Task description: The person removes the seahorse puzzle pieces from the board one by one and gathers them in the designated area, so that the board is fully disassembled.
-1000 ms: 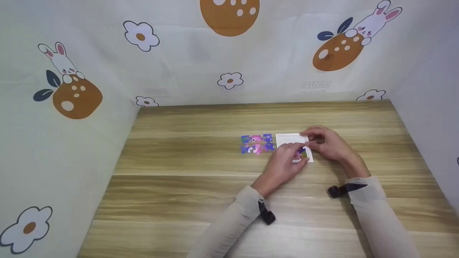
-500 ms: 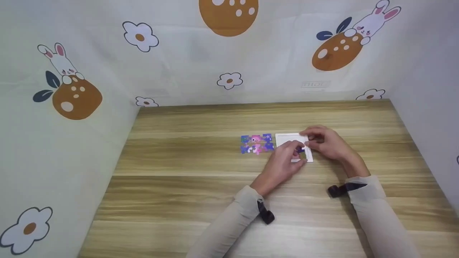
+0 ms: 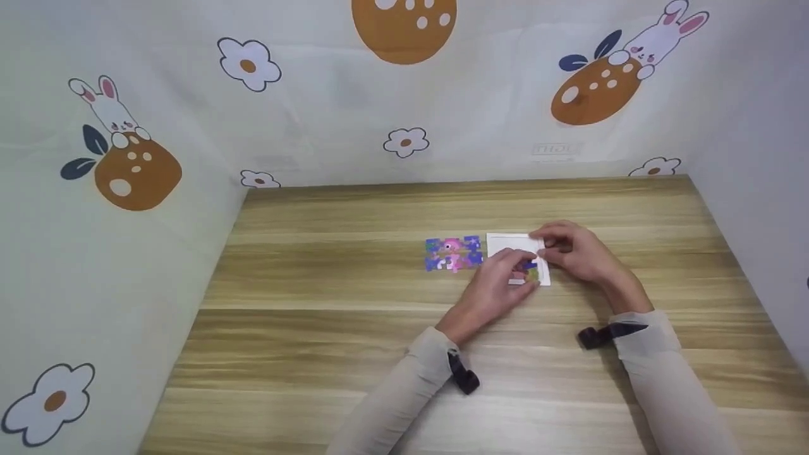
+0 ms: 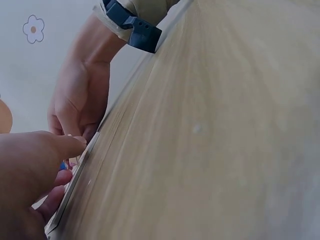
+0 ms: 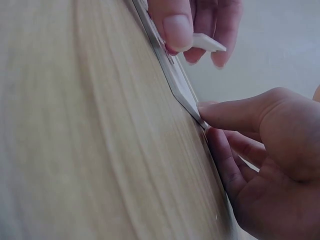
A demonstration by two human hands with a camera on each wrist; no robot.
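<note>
A small white puzzle tray [image 3: 505, 242] lies on the table, with a few coloured puzzle pieces [image 3: 533, 273] in its near right part. My left hand [image 3: 493, 283] is over the tray. Between its thumb and fingers it pinches a loose puzzle piece [image 5: 209, 43], whose pale edge shows in the right wrist view. My right hand [image 3: 581, 256] grips the tray's right edge, thumb on top and fingers against the side, as the right wrist view [image 5: 270, 150] shows. The left hand hides the middle and lower left of the tray.
Left of the tray lie several purple and pink puzzle pieces [image 3: 451, 246] in two rows on the wood-grain table [image 3: 316, 272]. A patterned cloth wall [image 3: 328, 107] rises behind the table and on both sides. Each wrist wears a black camera [image 3: 466, 378].
My left hand has shifted slightly left and tilted, so more of the coloured pieces in the tray show. The tray has moved very slightly away. My right hand stays at its edge.
</note>
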